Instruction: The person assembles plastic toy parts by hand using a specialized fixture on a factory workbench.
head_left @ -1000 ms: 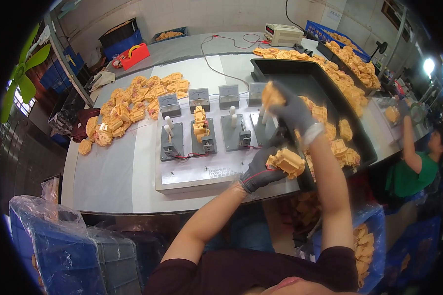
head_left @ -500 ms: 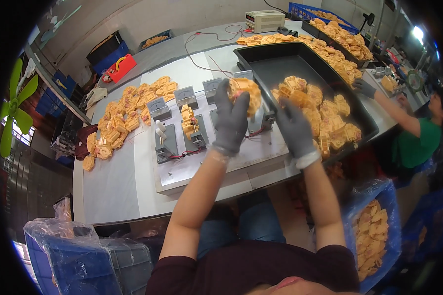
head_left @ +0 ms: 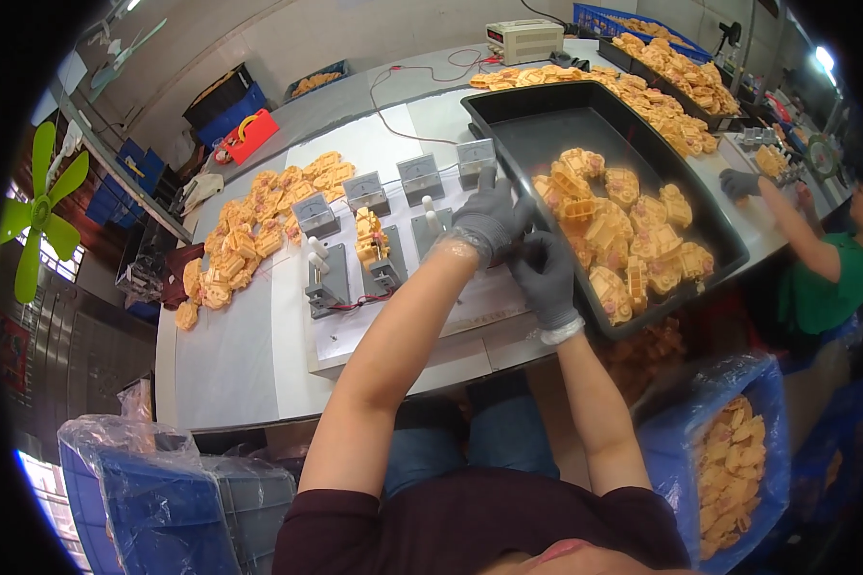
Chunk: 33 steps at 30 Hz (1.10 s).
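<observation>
Gloved left hand (head_left: 490, 222) and right hand (head_left: 547, 280), grip indeterminable, lie close together near the rightmost panel meter (head_left: 476, 159), which a stray reach could knock askew.

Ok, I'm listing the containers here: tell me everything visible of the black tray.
The black tray is rectangular and shallow, with raised walls, and looks like plastic. It sits on the table, to the person's right. Yellow parts lie heaped in its nearer half; its floor shows beyond. The right hand is by its left wall; contact is unclear.
</observation>
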{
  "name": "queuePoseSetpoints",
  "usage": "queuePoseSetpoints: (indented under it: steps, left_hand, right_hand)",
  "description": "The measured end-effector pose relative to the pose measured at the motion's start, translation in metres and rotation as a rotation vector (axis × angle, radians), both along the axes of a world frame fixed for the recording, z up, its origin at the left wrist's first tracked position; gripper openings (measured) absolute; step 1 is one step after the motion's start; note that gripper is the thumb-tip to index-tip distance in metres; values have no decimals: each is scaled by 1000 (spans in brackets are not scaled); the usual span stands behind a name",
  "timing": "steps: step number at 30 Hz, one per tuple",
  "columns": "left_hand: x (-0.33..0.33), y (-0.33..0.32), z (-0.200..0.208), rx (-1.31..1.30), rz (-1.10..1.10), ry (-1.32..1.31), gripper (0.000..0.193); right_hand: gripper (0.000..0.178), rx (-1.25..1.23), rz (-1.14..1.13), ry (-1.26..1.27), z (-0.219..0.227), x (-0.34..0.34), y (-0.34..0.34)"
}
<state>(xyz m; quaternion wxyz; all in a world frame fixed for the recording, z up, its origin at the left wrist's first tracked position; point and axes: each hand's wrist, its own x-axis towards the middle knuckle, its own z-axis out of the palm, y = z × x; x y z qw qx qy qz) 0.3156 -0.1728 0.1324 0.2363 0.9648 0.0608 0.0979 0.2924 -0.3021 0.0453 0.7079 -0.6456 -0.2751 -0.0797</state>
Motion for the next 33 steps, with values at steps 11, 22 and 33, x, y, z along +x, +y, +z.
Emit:
queuePoseSetpoints:
  steps: [11, 22, 33]
  left_hand:
    - [-147, -16, -16, -200, -209, -523, 38]
    - [-219, 28, -82, -160, -42, -661, 18]
    - [-279, 118, -47, -179, 76, -813, 26]
  right_hand:
    - [48, -558, -119, -114, 8, -8, -34]
    - [26, -616, -361, -356, 1, -20, -10]
    - [10, -643, 156, -623, 18, -94, 110]
